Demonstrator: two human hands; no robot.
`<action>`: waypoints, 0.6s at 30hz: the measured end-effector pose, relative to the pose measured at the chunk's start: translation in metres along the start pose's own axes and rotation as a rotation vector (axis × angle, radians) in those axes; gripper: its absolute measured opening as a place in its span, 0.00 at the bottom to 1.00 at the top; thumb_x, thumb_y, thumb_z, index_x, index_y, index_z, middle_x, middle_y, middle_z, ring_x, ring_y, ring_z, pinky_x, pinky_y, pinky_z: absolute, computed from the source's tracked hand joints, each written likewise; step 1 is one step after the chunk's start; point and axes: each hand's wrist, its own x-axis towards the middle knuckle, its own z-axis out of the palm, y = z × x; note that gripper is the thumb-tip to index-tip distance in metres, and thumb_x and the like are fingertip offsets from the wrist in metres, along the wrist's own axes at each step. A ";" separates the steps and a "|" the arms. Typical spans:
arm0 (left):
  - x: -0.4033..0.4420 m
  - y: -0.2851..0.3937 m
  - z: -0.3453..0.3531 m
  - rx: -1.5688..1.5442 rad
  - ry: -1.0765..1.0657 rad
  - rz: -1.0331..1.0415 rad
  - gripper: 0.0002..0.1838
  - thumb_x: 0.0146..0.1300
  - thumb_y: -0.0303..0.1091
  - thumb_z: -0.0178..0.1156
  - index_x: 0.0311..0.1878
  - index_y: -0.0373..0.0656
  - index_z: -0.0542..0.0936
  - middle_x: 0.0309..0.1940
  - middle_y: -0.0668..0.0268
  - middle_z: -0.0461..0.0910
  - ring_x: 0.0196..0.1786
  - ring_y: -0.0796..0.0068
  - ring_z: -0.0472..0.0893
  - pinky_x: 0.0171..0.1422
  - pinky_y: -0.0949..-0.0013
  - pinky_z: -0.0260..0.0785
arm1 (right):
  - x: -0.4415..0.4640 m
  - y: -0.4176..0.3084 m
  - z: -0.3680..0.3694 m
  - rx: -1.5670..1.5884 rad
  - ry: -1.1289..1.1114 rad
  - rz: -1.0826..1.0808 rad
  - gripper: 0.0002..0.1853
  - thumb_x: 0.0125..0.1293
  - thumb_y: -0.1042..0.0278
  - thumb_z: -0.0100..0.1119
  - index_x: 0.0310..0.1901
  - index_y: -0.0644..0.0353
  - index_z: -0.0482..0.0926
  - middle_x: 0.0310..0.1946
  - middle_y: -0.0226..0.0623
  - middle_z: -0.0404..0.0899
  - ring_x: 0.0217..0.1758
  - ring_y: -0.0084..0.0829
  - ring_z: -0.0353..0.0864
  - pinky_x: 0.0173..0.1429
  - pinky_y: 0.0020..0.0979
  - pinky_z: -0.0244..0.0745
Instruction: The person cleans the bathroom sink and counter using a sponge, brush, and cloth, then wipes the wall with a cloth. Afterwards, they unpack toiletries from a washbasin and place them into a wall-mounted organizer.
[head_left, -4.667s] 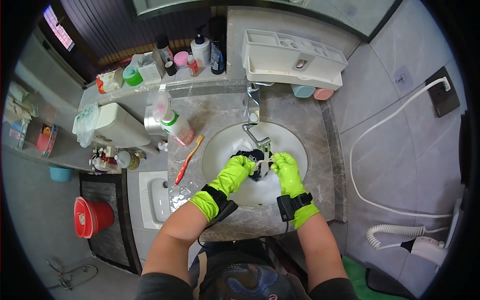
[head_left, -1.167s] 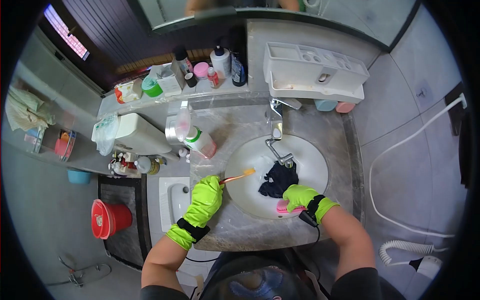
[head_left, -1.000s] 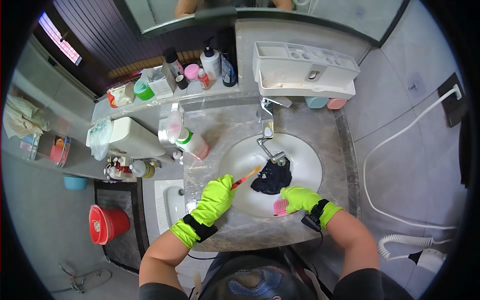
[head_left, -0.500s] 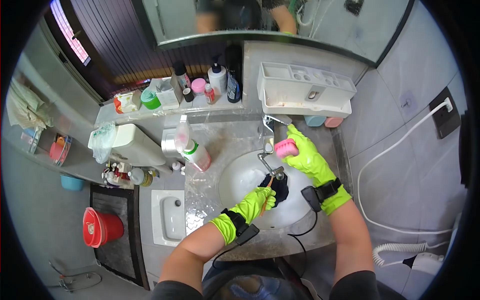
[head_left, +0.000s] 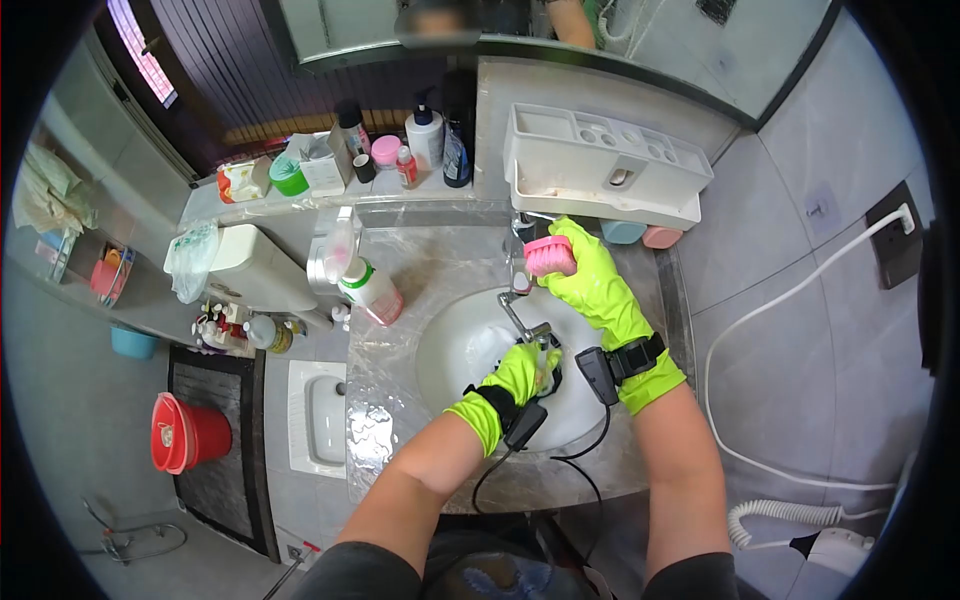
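My right hand [head_left: 590, 285], in a bright green rubber glove, grips a pink scrub brush [head_left: 549, 257] with its bristles facing down. Its fingertips are up by the lever of the chrome faucet [head_left: 515, 285]; whether they touch it I cannot tell. In the white washbasin [head_left: 440, 350], my left hand [head_left: 525, 372], gloved the same way, is under the faucet's spout with fingers curled. What it holds, if anything, is hidden. A dark item [head_left: 555, 362] shows only in part beside the left fingers.
A pump bottle with pink liquid [head_left: 372, 292] stands on the grey counter [head_left: 400, 250] left of the basin. A white organizer [head_left: 605, 170] hangs behind the faucet. Toiletries line the ledge [head_left: 330, 205]. A red bucket [head_left: 195, 435] is on the floor at left.
My left hand has moved up under the spout and now covers much of the dark item. The thin brown stick it held is out of sight. The pink brush has been raised beside the faucet.
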 end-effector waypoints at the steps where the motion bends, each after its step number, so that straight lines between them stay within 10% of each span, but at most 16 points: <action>1: -0.003 0.002 -0.004 0.501 -0.061 0.282 0.09 0.73 0.32 0.52 0.52 0.46 0.78 0.30 0.63 0.77 0.27 0.63 0.77 0.29 0.62 0.73 | -0.001 -0.001 -0.002 -0.047 -0.011 -0.023 0.21 0.47 0.75 0.66 0.46 0.64 0.77 0.47 0.49 0.82 0.47 0.50 0.81 0.53 0.37 0.76; 2: -0.004 0.005 -0.007 1.003 -0.125 0.566 0.09 0.73 0.29 0.52 0.53 0.45 0.77 0.34 0.64 0.77 0.32 0.61 0.79 0.35 0.58 0.76 | -0.007 0.024 -0.001 -0.039 -0.039 -0.050 0.35 0.47 0.75 0.66 0.62 0.68 0.73 0.64 0.54 0.74 0.67 0.48 0.75 0.69 0.39 0.69; 4: -0.002 0.011 -0.012 0.885 -0.302 0.614 0.08 0.71 0.28 0.54 0.52 0.44 0.76 0.34 0.65 0.77 0.32 0.64 0.80 0.34 0.58 0.76 | -0.014 0.018 -0.015 -0.191 -0.084 -0.157 0.36 0.46 0.77 0.65 0.62 0.67 0.73 0.65 0.56 0.72 0.67 0.51 0.74 0.69 0.39 0.69; 7: -0.025 0.013 0.013 -0.194 -0.209 -0.074 0.06 0.69 0.26 0.57 0.48 0.41 0.76 0.32 0.65 0.77 0.27 0.70 0.78 0.29 0.64 0.73 | -0.013 0.015 -0.023 -0.259 -0.138 -0.209 0.37 0.45 0.80 0.62 0.63 0.67 0.73 0.68 0.57 0.69 0.69 0.54 0.71 0.70 0.41 0.69; 18: -0.133 0.042 -0.042 0.096 -0.231 -0.109 0.10 0.74 0.32 0.57 0.52 0.37 0.77 0.34 0.65 0.80 0.28 0.78 0.77 0.31 0.75 0.71 | -0.001 0.013 -0.028 -0.516 -0.144 -0.371 0.36 0.45 0.80 0.64 0.63 0.64 0.73 0.69 0.49 0.69 0.63 0.49 0.75 0.66 0.42 0.72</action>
